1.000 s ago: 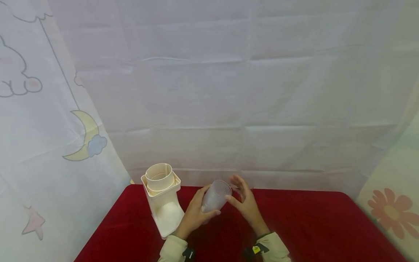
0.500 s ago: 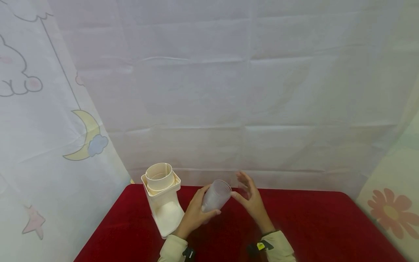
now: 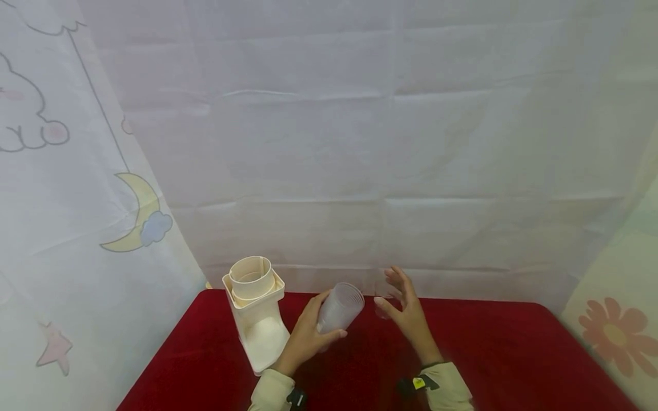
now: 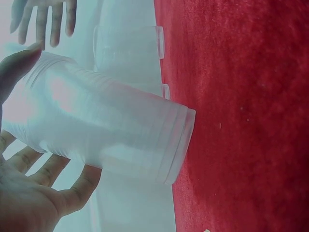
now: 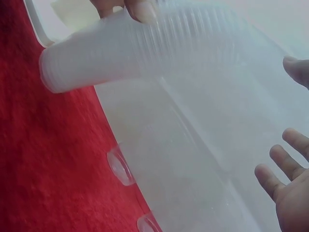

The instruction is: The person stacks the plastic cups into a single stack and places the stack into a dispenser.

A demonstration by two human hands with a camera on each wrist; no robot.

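A tall stack of nested clear plastic cups (image 3: pixel 340 308) lies tilted in my left hand (image 3: pixel 307 337), the rims facing up and right. Thumb and fingers wrap round it, as the left wrist view shows, with the stack's closed end (image 4: pixel 181 145) out over the red cloth. To its right, my right hand (image 3: pixel 408 314) is raised with thumb and fingers spread apart. Beside those fingers a single clear cup (image 3: pixel 382 311) shows faintly. The right wrist view has the bases of two clear cups, one base (image 5: pixel 120 165) higher and another base (image 5: pixel 148 223) lower, standing on the cloth.
A cream plastic stand (image 3: pixel 263 337) with a round open ring (image 3: pixel 252 287) on top stands left of my left hand. Red cloth (image 3: pixel 493 348) covers the table. A pale fabric backdrop (image 3: pixel 385 171) rises just behind its far edge.
My right hand has moved away to the right from the mouth of the stack, widening the gap. The left hand and its stack stay nearly still.
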